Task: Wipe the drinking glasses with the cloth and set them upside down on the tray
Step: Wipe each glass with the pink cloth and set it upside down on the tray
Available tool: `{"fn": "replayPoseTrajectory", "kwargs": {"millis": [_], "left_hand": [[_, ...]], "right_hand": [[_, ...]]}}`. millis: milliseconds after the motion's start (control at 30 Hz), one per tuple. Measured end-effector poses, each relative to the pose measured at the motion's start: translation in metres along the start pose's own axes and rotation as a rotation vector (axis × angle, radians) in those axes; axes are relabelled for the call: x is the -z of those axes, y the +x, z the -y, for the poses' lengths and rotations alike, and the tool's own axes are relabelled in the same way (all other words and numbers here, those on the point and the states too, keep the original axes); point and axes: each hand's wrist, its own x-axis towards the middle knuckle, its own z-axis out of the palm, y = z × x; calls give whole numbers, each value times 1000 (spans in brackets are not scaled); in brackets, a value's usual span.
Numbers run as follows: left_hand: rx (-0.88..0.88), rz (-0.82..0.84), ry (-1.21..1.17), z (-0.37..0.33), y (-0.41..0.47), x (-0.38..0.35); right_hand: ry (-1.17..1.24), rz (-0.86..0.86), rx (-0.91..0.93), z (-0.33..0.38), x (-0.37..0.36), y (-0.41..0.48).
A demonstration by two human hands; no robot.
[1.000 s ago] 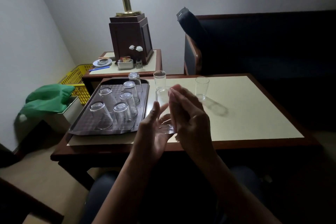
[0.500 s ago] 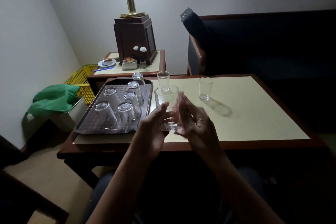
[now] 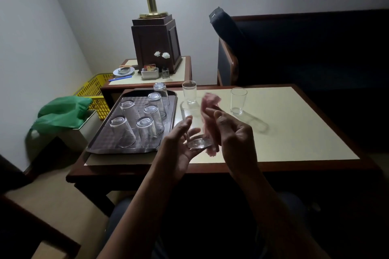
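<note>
In the head view, your left hand grips the held glass, fingers curled round its base, just right of the tray and over the table. Your right hand pinches the pink cloth against that glass's right side; the cloth is blurred. Six upturned glasses stand on the tray. One upright glass stands just beside the tray's far right corner, and another upright glass stands well right of it.
</note>
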Motion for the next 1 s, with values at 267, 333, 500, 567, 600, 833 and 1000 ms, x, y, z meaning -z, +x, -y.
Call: {"fn": "replayPoseTrajectory", "kwargs": {"millis": [267, 333, 500, 567, 600, 833, 1000], "left_hand": [[-28, 64, 24, -2, -2, -3], [-59, 39, 169, 3, -3, -7], [-113, 0, 219, -2, 5, -5], [-141, -15, 224, -3, 7, 1], [-145, -25, 250, -2, 9, 4], [-123, 23, 34, 9, 5, 3], [-455, -57, 300, 22, 4, -5]], "right_hand": [[37, -40, -28, -9, -1, -19], [13, -12, 35, -5, 0, -6], [-48, 46, 149, -9, -1, -8], [21, 100, 82, -19, -1, -19], [53, 114, 46, -23, -1, -25], [176, 59, -27, -25, -2, -26], [372, -92, -337, -35, -15, -17]]}}
